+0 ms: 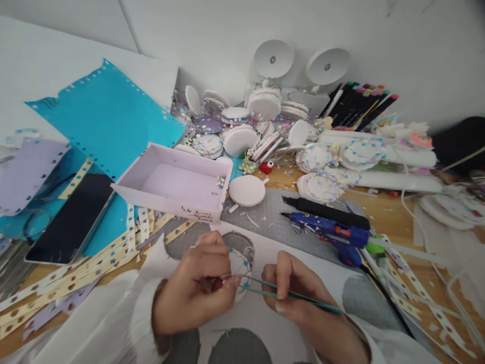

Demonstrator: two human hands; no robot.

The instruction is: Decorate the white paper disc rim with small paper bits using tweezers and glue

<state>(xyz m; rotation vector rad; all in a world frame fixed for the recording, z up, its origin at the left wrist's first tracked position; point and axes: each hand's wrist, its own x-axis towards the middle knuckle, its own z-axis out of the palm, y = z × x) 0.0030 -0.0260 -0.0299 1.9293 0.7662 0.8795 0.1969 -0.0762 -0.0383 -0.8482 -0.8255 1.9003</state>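
My right hand point(299, 288) is closed around long teal tweezers point(261, 292), which point left. Their tips reach the thumb of my left hand point(200, 283). That hand is closed, its fingers curled and its thumb pressed near the tips. A white round disc point(238, 263) with blue dots along a thin strand shows between the hands, at the left fingers. Part of it is hidden behind the left hand. Beneath lies a white sheet point(273, 323) with round holes cut out, over a grey cutting mat point(273, 207).
Ahead stands a lilac box point(170, 207); a phone point(71, 217) lies left among punched paper strips point(102, 263). A blue glue gun point(329, 232) and a black pen-like cutter point(326, 212) lie right. White discs point(240, 140), several wound with confetti strands, pile behind, near markers point(356, 108).
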